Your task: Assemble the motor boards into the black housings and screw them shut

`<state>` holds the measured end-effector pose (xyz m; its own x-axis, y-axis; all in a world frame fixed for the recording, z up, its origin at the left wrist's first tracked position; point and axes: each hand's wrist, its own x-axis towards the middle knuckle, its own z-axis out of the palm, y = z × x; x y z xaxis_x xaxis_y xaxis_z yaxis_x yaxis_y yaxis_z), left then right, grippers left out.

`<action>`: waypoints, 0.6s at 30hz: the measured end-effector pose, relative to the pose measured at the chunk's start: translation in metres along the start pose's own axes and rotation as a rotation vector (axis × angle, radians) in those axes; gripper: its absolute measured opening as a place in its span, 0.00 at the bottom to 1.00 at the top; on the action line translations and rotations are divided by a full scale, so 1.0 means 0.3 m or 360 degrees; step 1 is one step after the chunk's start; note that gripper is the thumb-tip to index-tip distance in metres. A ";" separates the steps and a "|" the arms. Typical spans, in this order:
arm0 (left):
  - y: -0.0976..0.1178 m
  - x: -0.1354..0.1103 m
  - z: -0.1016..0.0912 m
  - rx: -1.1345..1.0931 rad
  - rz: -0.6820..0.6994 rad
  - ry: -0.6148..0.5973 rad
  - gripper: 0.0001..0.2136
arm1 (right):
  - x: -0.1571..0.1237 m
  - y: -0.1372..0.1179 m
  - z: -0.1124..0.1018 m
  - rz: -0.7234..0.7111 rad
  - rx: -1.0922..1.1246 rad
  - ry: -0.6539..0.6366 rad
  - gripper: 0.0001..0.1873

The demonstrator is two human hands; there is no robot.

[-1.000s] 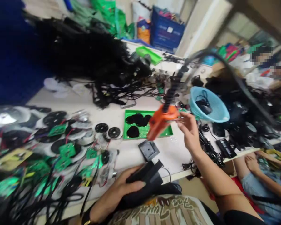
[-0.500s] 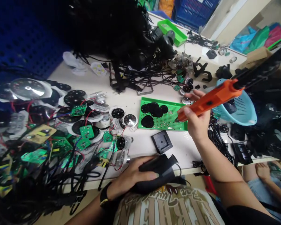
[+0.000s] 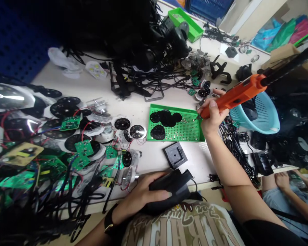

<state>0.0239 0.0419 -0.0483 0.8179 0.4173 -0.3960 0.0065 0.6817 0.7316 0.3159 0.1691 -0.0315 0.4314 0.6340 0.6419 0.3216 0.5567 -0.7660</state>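
Observation:
My right hand [image 3: 212, 118] is closed around an orange electric screwdriver [image 3: 236, 95] whose black cable runs up to the right. Its tip rests at the right edge of a green perforated tray [image 3: 187, 131] that holds black discs and small screws. My left hand [image 3: 141, 196] grips a black plastic housing [image 3: 170, 186] at the near table edge, against my lap. A small black square part [image 3: 175, 155] lies on the table between the housing and the tray.
Green circuit boards, black discs and wires [image 3: 74, 147] crowd the left of the table. A heap of black cables [image 3: 133, 44] fills the back. A light blue basket [image 3: 259, 114] sits to the right. Another person's arm [image 3: 287, 181] shows at bottom right.
My right hand took hold of the orange screwdriver and brought its tip down to the green tray. The view tilted down toward the table. My left hand stayed on the black housing.

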 end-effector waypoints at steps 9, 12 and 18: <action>-0.007 -0.008 -0.006 0.0051 -0.0067 0.0050 0.29 | -0.029 -0.035 -0.012 0.0125 0.0018 -0.0005 0.18; -0.006 -0.009 -0.006 0.0063 -0.0090 0.0066 0.29 | -0.048 -0.049 -0.025 0.0153 0.0037 0.0003 0.19; 0.010 -0.006 0.001 0.0062 -0.0134 0.0085 0.30 | -0.063 -0.020 -0.070 0.0194 -0.0132 0.0071 0.24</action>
<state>0.0226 0.0432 -0.0453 0.7816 0.3916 -0.4856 0.0973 0.6923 0.7150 0.3235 0.1426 -0.0396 0.5078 0.6688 0.5430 0.3324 0.4293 -0.8398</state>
